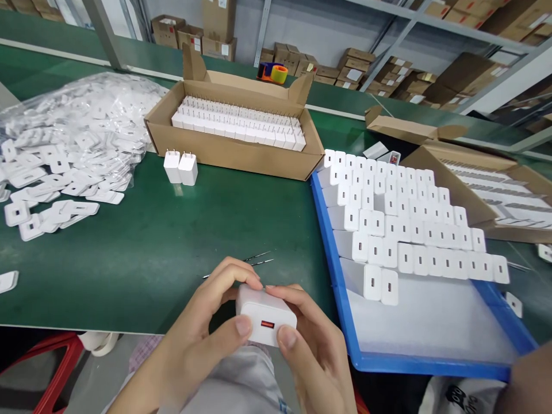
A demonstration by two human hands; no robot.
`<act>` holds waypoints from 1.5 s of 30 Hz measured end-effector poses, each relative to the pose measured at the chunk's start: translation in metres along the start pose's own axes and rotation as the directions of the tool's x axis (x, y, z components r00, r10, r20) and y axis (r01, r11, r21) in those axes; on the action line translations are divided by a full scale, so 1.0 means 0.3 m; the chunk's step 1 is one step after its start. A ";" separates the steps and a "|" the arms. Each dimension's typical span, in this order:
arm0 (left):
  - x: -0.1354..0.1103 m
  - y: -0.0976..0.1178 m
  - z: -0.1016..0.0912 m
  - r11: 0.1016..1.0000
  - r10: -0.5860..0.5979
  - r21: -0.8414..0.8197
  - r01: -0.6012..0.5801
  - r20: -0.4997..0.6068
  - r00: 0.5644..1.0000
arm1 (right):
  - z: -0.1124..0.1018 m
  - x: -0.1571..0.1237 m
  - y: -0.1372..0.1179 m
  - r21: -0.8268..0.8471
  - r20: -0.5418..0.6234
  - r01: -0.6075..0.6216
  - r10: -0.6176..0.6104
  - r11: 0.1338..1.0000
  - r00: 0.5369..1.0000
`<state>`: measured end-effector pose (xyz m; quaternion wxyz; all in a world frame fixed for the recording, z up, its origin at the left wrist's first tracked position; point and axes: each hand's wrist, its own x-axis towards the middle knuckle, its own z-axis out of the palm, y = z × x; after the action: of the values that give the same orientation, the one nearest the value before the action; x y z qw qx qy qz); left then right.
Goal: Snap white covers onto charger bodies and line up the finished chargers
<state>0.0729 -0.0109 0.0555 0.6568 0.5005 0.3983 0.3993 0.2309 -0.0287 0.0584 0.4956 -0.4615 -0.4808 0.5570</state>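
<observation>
A white USB charger (266, 315) with a red-orange port is held between both hands, its port face turned toward me. My left hand (207, 322) grips its left side, thumb on the front face. On the other side, my right hand (313, 339) closes on it with the thumb at the lower right corner. Just behind my left fingers lie metal tweezers (261, 263) on the green table (172, 253). Two white chargers (180, 168) stand with their pins up farther back.
An open cardboard box (233, 155) holds rows of chargers. At left, white face plates (56, 215) spill from a clear bag (99, 98). A blue-rimmed tray (357, 362) at right carries rows of chargers. Another open box (457, 190) stands behind it; an arm (532, 379) shows lower right.
</observation>
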 end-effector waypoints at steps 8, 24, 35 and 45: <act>0.045 0.006 0.017 0.989 -0.122 -0.094 0.118 -0.035 0.992 | -0.003 0.026 0.046 0.044 -0.025 -0.214 0.215 0.976 0.976; 0.055 -0.022 0.020 0.996 -0.058 0.063 0.064 -0.096 0.994 | -0.036 0.004 0.022 -0.742 0.342 0.556 -0.501 0.375 0.795; 0.035 0.000 0.082 0.965 0.099 0.257 -0.061 -0.137 0.986 | -0.076 -0.039 0.089 -0.809 0.280 0.491 -0.521 0.325 0.806; 0.006 -0.023 0.150 0.938 -0.031 0.347 0.007 0.062 0.998 | -0.254 -0.157 -0.022 -0.748 -0.181 0.277 -0.588 0.603 0.789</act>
<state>0.1160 -0.0259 0.0569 0.5752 0.6174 0.4451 0.2999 0.3109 -0.0694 0.0583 0.4998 -0.5824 -0.6352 0.0870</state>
